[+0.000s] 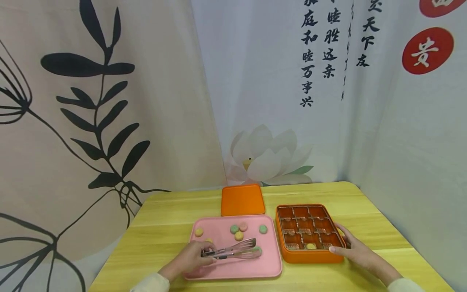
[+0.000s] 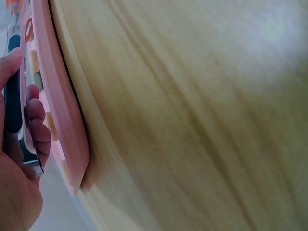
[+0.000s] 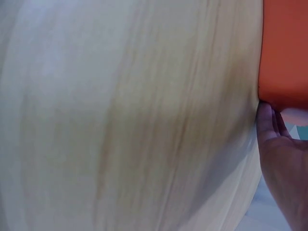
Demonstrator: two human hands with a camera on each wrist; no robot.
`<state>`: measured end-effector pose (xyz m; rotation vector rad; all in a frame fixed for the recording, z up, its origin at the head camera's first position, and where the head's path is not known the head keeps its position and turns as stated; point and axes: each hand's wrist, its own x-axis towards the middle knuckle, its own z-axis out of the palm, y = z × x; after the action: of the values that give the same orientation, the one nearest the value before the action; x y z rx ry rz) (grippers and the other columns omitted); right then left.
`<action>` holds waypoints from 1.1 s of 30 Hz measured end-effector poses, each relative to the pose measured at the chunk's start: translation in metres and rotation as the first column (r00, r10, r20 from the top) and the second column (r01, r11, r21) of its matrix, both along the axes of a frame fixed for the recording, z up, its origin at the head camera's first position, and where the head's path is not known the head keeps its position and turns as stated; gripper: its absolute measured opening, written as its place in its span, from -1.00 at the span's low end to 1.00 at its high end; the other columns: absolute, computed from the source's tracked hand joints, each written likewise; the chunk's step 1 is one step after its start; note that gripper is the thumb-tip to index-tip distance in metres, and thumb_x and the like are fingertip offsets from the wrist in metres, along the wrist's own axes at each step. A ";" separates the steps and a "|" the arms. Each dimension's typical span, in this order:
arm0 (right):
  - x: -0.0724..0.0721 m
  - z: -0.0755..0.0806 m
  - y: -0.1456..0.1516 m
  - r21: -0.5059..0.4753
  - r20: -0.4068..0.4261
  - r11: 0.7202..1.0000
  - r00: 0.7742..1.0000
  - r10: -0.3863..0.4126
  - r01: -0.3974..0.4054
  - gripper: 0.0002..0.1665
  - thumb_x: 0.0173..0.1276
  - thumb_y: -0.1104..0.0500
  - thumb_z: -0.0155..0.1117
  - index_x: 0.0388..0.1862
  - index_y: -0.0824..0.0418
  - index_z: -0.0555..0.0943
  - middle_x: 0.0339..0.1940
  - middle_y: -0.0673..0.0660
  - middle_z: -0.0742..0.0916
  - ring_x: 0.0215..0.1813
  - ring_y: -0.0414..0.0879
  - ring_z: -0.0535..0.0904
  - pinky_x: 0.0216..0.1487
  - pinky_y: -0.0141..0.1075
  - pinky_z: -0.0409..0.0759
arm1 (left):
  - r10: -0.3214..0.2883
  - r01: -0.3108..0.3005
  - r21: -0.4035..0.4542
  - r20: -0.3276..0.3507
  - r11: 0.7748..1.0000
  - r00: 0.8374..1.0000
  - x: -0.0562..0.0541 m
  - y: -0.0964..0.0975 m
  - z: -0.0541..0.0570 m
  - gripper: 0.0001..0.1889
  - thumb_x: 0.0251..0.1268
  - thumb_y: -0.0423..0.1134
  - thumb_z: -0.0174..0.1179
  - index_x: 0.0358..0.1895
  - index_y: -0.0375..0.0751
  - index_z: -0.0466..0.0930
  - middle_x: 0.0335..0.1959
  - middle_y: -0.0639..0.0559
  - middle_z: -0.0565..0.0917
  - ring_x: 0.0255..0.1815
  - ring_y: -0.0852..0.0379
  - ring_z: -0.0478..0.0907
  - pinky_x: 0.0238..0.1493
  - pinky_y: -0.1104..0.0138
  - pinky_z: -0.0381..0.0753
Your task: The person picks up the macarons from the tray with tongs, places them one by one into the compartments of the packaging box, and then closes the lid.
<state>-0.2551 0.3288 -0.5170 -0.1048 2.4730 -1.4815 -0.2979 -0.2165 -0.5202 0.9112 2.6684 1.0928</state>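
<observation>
My left hand (image 1: 193, 256) grips the handles of metal tongs (image 1: 237, 248) with dark grips over the pink tray (image 1: 233, 273). The slotted tong ends point right and overlap a green macaron (image 1: 258, 249) in the head view. Other macarons in yellow, green and pink, such as a pink one (image 1: 243, 226), lie on the tray's far half. My right hand (image 1: 359, 252) holds the orange box (image 1: 313, 257) by its right side, thumb at the front corner and fingers along the wall. A yellow macaron (image 1: 311, 246) sits in the box's front middle compartment.
An orange lid-like square (image 1: 242, 200) lies behind the tray. Inside the box a clear divider (image 1: 305, 225) forms several compartments. The box stands just right of the tray on the wood-grain table (image 1: 160, 227), with printed curtains (image 1: 175, 101) behind and at the right.
</observation>
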 end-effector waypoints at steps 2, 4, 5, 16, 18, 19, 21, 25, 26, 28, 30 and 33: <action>0.001 -0.001 0.000 0.003 -0.003 1.000 1.000 0.000 0.000 0.10 0.45 0.00 0.25 0.62 0.22 -0.26 0.27 0.52 0.40 0.22 0.31 0.47 0.17 0.34 0.32 | 0.004 -0.004 0.000 -0.001 1.000 1.000 0.001 0.000 -0.001 -0.81 0.13 -0.17 0.45 -0.19 -0.01 0.70 -0.47 0.30 0.60 -0.54 0.38 0.41 -0.48 0.42 0.49; 0.001 -0.001 0.000 -0.001 -0.012 1.000 1.000 0.005 -0.005 0.09 0.45 0.00 0.25 0.62 0.22 -0.25 0.27 0.51 0.41 0.21 0.30 0.47 0.18 0.34 0.32 | 0.009 -0.009 0.004 -0.001 1.000 1.000 0.001 0.000 -0.001 -0.82 0.14 -0.16 0.45 -0.20 -0.02 0.70 -0.48 0.29 0.60 -0.56 0.38 0.39 -0.51 0.43 0.47; 0.001 -0.002 0.000 -0.004 -0.019 1.000 1.000 0.008 -0.008 0.09 0.45 0.01 0.25 0.62 0.22 -0.25 0.26 0.51 0.42 0.21 0.30 0.47 0.18 0.33 0.32 | 0.011 -0.011 0.006 0.000 1.000 1.000 0.001 0.000 -0.002 -0.82 0.14 -0.16 0.44 -0.20 -0.02 0.70 -0.49 0.29 0.59 -0.57 0.39 0.38 -0.53 0.44 0.45; 0.001 -0.004 0.001 -0.014 -0.041 1.000 0.999 0.017 -0.017 0.08 0.45 0.04 0.25 0.61 0.24 -0.25 0.23 0.48 0.45 0.19 0.28 0.49 0.18 0.33 0.33 | 0.011 -0.011 0.007 0.000 1.000 1.000 0.001 -0.001 -0.006 -0.84 0.15 -0.14 0.43 -0.22 0.02 0.70 -0.50 0.30 0.57 -0.62 0.40 0.33 -0.58 0.45 0.41; 0.001 -0.004 0.001 -0.024 -0.041 1.000 0.999 0.016 -0.017 0.08 0.44 0.05 0.25 0.61 0.25 -0.25 0.26 0.52 0.43 0.22 0.31 0.47 0.20 0.32 0.32 | 0.019 -0.019 -0.003 0.001 1.000 1.000 0.002 -0.001 -0.005 -0.84 0.15 -0.13 0.43 -0.22 0.03 0.71 -0.50 0.31 0.57 -0.63 0.40 0.33 -0.59 0.45 0.41; 0.001 -0.004 0.001 -0.029 -0.041 0.999 0.999 0.017 -0.018 0.08 0.45 0.05 0.25 0.61 0.25 -0.25 0.27 0.53 0.42 0.23 0.32 0.46 0.20 0.32 0.32 | 0.021 -0.021 -0.006 0.001 1.000 1.000 0.002 -0.001 -0.005 -0.84 0.14 -0.12 0.43 -0.22 0.03 0.71 -0.50 0.31 0.57 -0.62 0.40 0.33 -0.58 0.45 0.42; 0.001 -0.005 0.001 -0.037 -0.040 0.999 0.999 0.019 -0.021 0.08 0.45 0.05 0.25 0.61 0.26 -0.26 0.30 0.56 0.39 0.25 0.34 0.45 0.20 0.31 0.32 | 0.024 -0.024 -0.010 0.002 1.000 1.000 0.003 0.000 -0.004 -0.83 0.14 -0.12 0.43 -0.21 0.03 0.71 -0.49 0.31 0.58 -0.63 0.40 0.33 -0.57 0.44 0.42; 0.002 -0.006 0.001 -0.042 -0.035 0.999 0.999 0.016 -0.017 0.08 0.45 0.05 0.24 0.61 0.25 -0.26 0.31 0.56 0.37 0.25 0.34 0.45 0.20 0.30 0.34 | 0.023 -0.023 -0.006 0.010 1.000 1.000 0.004 0.001 -0.002 -0.84 0.16 -0.13 0.43 -0.21 0.01 0.71 -0.49 0.31 0.58 -0.62 0.39 0.33 -0.57 0.44 0.41; 0.002 -0.006 0.001 -0.040 -0.035 0.999 0.999 0.015 -0.016 0.08 0.45 0.04 0.25 0.61 0.25 -0.26 0.31 0.56 0.37 0.25 0.34 0.45 0.20 0.30 0.35 | 0.024 -0.024 -0.007 0.009 1.000 1.000 0.004 0.001 -0.002 -0.84 0.15 -0.13 0.43 -0.21 0.02 0.71 -0.49 0.32 0.58 -0.62 0.39 0.34 -0.57 0.44 0.42; 0.002 -0.006 0.001 -0.041 -0.034 0.999 0.999 0.015 -0.017 0.08 0.45 0.04 0.24 0.61 0.25 -0.26 0.31 0.55 0.38 0.25 0.34 0.45 0.19 0.30 0.35 | 0.022 -0.022 -0.006 0.007 1.000 1.000 0.004 0.001 -0.002 -0.85 0.16 -0.14 0.43 -0.22 0.02 0.71 -0.49 0.32 0.58 -0.59 0.39 0.36 -0.54 0.44 0.44; 0.001 -0.006 0.001 -0.039 -0.032 0.999 0.999 0.013 -0.014 0.08 0.45 0.04 0.24 0.61 0.25 -0.25 0.30 0.54 0.39 0.24 0.33 0.45 0.20 0.30 0.34 | 0.020 -0.020 0.001 0.012 1.000 1.000 0.004 0.001 -0.002 -0.86 0.16 -0.16 0.43 -0.23 0.02 0.71 -0.48 0.31 0.58 -0.57 0.38 0.39 -0.52 0.43 0.47; 0.000 -0.006 0.002 -0.039 -0.036 0.999 0.999 0.015 -0.017 0.08 0.45 0.06 0.24 0.61 0.25 -0.26 0.29 0.53 0.40 0.23 0.32 0.46 0.20 0.31 0.33 | 0.022 -0.022 0.008 0.020 1.000 1.000 0.004 0.000 0.000 -0.86 0.17 -0.16 0.42 -0.22 0.02 0.71 -0.45 0.30 0.60 -0.54 0.36 0.41 -0.48 0.41 0.50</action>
<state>-0.2547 0.3307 -0.5226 -0.1595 2.4652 -1.5351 -0.2938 -0.2165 -0.5205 0.8695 2.6664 1.1117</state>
